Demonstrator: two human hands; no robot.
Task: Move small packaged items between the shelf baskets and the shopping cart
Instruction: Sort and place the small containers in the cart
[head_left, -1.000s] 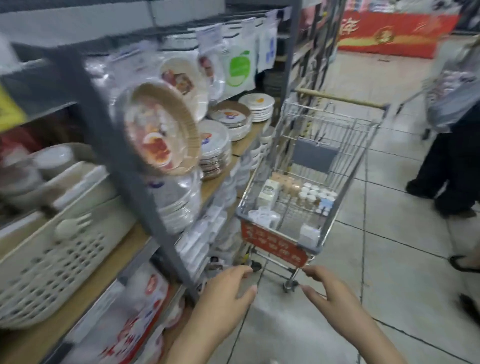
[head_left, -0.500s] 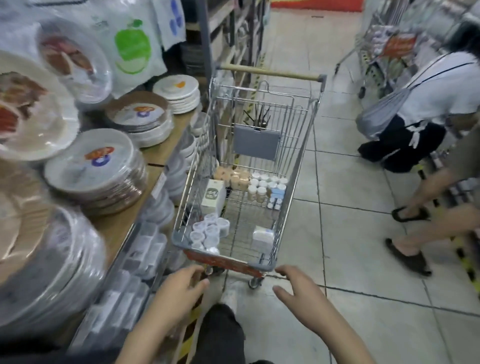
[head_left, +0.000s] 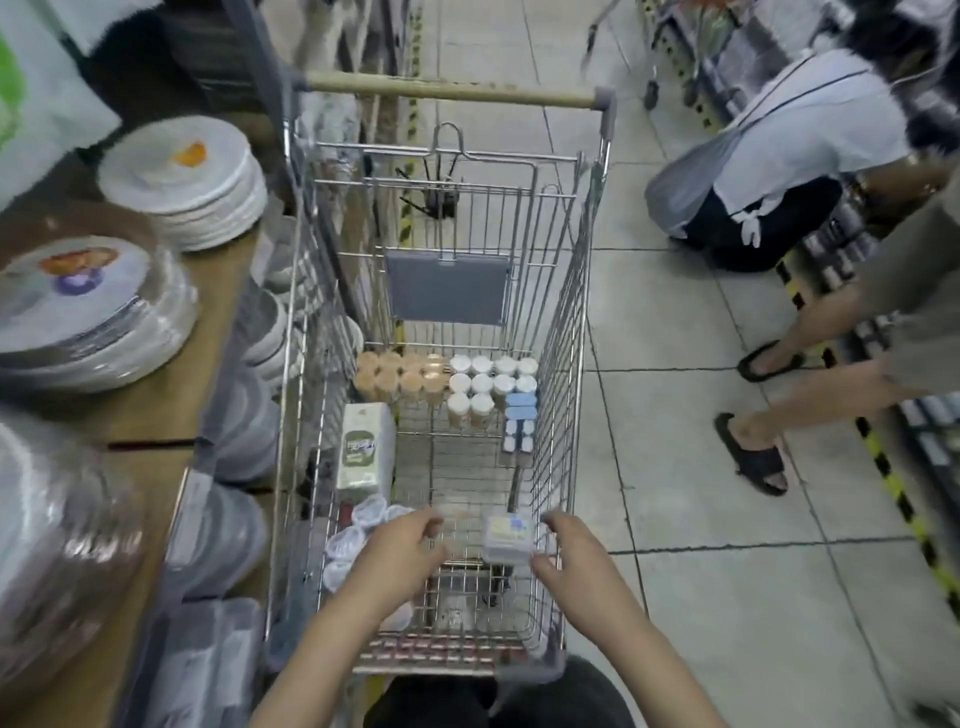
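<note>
A: Where are the small packaged items?
B: In the shopping cart (head_left: 558, 332), a shiny wire basket with a pale wooden-looking handle bar. A small clear plastic box (head_left: 508, 538) with a yellow and blue label lies near the cart's near end, tan-capped jars (head_left: 400, 375) and white-capped jars (head_left: 491, 382) stand in rows at its far end, and a tall white and green carton (head_left: 363, 447) lies along its left side.

A: And the hands?
B: Both reach over the cart's near end. The left hand (head_left: 402, 553) has loosely curved fingers and holds nothing. The right hand (head_left: 569, 553), just right of the box, is spread with curved fingers; whether it touches the box I cannot tell.

A: Anything unclear?
B: The crinkly clear packs (head_left: 358, 530) by the left hand are partly hidden and blurred.

A: Around the cart?
B: Left of it, a wooden shelf (head_left: 171, 395) carries wrapped stacks of round white plates (head_left: 187, 179). Right of it, pale floor tiles (head_left: 727, 597), a crouching person in white (head_left: 800, 156), and sandalled feet (head_left: 753, 457).
</note>
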